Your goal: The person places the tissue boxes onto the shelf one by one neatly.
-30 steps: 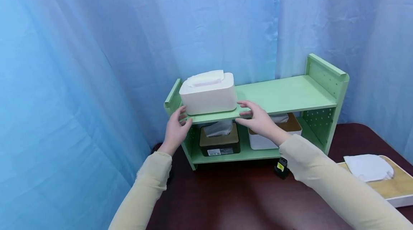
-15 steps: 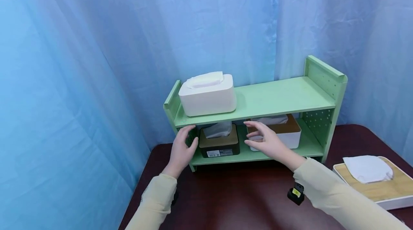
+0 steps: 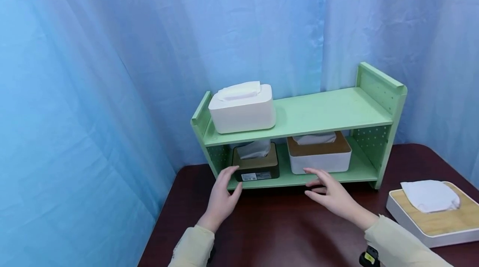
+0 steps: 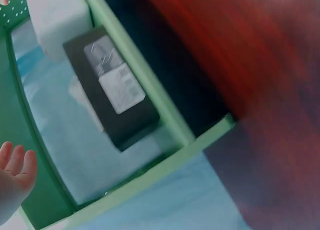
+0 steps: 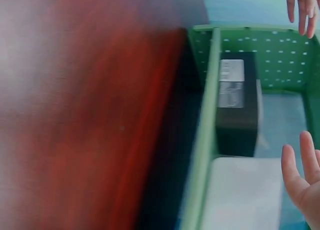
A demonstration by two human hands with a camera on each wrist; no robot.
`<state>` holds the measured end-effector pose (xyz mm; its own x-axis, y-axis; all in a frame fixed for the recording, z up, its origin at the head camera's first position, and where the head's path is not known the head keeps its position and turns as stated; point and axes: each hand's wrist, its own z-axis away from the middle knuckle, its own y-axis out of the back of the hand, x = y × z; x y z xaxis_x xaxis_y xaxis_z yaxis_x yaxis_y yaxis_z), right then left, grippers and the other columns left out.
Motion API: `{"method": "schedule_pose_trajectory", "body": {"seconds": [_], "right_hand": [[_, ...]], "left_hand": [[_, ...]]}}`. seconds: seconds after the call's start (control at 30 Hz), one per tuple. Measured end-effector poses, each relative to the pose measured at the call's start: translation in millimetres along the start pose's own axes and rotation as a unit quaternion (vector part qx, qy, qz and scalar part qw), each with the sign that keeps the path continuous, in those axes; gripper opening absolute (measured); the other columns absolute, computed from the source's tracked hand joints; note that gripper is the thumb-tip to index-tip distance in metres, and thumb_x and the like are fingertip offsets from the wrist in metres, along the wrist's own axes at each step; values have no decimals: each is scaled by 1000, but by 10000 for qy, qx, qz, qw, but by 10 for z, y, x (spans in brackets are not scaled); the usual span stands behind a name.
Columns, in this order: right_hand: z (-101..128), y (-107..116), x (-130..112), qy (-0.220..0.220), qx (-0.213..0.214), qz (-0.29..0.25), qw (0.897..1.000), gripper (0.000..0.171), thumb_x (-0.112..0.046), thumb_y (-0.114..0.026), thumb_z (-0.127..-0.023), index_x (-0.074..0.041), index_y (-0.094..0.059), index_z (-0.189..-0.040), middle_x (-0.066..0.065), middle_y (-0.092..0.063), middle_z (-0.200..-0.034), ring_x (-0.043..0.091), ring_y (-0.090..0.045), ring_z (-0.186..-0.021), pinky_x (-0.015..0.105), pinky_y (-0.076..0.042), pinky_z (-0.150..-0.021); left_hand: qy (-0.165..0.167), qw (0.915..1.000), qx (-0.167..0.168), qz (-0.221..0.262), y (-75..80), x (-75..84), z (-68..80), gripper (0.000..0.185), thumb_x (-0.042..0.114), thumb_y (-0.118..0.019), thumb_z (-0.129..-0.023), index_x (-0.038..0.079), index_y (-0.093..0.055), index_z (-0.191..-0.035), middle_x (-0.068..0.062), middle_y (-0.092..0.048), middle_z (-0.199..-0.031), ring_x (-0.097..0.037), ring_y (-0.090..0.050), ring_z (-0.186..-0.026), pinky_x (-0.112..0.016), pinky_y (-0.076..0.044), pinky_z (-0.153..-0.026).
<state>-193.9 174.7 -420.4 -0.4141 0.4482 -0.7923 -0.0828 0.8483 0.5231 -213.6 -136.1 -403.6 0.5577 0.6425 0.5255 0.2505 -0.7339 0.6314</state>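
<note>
While both palms face each other as if to flank it, my left hand (image 3: 223, 194) and right hand (image 3: 334, 195) hover open and empty over the desk (image 3: 284, 225), just before the black tissue box (image 3: 256, 163) on the green shelf's (image 3: 299, 177) lower tier

A dark red-brown table (image 3: 284, 229) is seen carrying a green two-tier shelf (image 3: 325, 113) at its rear edge. A white lidded box (image 3: 242, 108) is placed at the left end of the upper tier. On the lower tier, a black tissue box (image 3: 256, 163) and a white wood-topped tissue box (image 3: 319, 154) are set side by side. A white wood-topped tray (image 3: 434, 221), bearing a white cloth (image 3: 429, 195), is located at the table's right edge.
</note>
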Motion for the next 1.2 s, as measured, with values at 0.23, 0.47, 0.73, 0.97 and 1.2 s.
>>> {"method": "schedule_pose_trajectory", "body": {"seconds": [0.23,0.47,0.73,0.97,1.2], "right_hand": [[215,-39,231,112,141,-44,9998,55,-13,-67,-88,-2,-45,-136,21,-48,-131,10,-63,-98,24,-54,-76],[464,-22,467,519,462,-6,9976,57,-4,-69,-84,3,-43,-134,-18,-46,-124,-5,-59,-92,24,-54,-70],[844,406,848,394,843,76,9956,60,8,-64,-83,-1,-40,-138,-36,-39,-123,-12,-56,-94,11,-49,-71],[1055,1000,1059,34,1225,49,9925,60,11,-59,-85,-22,-50,-134,-41,-44,-118,-21,-51,-94,3,-41,-69],[1212,1559,1685,-283,2786,30,9600,67,11,-56,-85,-40,-52,-127,-37,-45,-116,-25,-49,-92,-1,-40,-73]], "left_hand": [[-5,9998,-175,20,-224,33,229,45,11,-63,-90,7,-51,-133,-12,-51,-132,-25,-52,-121,-43,-48,-93],[146,9986,-489,-102,-389,78,354,53,14,-64,-90,14,-45,-140,-12,-46,-138,-27,-49,-125,-44,-47,-94],[508,9941,-943,185,-672,282,323,55,20,-60,-93,16,-40,-144,-14,-34,-148,-30,-45,-129,-44,-46,-97],[676,9896,-1209,382,-851,410,332,57,24,-58,-94,18,-36,-146,-12,-28,-151,-31,-41,-133,-43,-46,-97],[797,9855,-1403,531,-1037,441,394,65,31,-59,-93,26,-28,-150,-12,-20,-155,-33,-34,-136,-44,-46,-97]]}}
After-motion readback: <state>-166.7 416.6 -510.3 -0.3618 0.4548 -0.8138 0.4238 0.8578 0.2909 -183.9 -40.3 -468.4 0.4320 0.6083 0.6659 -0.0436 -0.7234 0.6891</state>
